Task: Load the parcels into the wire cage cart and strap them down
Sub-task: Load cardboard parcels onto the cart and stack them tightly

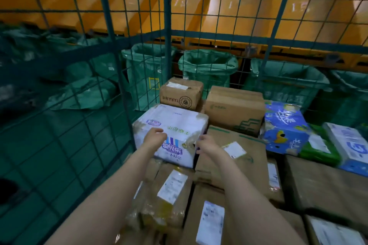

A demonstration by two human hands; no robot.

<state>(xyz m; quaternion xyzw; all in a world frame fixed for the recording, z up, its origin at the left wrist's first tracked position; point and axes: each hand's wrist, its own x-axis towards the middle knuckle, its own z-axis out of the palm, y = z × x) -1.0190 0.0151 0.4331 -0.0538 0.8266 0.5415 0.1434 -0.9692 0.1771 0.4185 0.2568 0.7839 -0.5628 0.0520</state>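
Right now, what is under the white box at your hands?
The white box sits on brown cardboard parcels with labels. What lies directly beneath it is covered by the box itself.

My left hand (154, 138) and right hand (207, 144) are smeared by motion. The knuckles hide the fingertips, so I cannot tell whether either hand grips the white box (173, 125). The shipping label (172, 186) on the near taped parcel (155, 211) is too blurred to read. The blue-and-white carton (348, 145) on the right runs off the edge.
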